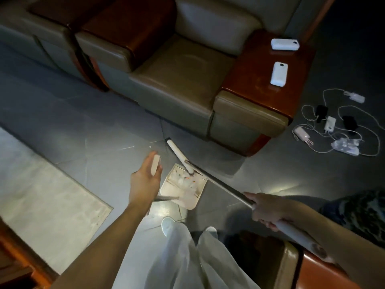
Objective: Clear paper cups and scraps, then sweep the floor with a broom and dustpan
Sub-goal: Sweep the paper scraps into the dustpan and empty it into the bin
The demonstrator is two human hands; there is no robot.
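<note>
Broom's metal pole [225, 187] gripped by right hand [266, 211]; left hand [145, 180] holds beige dustpan handle [156, 164].

floor [73, 126]: grey tiles | dustpan [188, 198] holding scraps [185, 180] | tangled cables [368, 122], chargers [330, 124] beside sofa [183, 84]

dustpan [187, 200]: matt plastic | broom pole [224, 186]: shiny metal | sofa [183, 80]: smooth leather | armrest [268, 76]: glossy wood

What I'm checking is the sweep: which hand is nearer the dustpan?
Left. The left hand is beside the dustpan, holding its handle; the right hand is farther right, on the broom.
</note>
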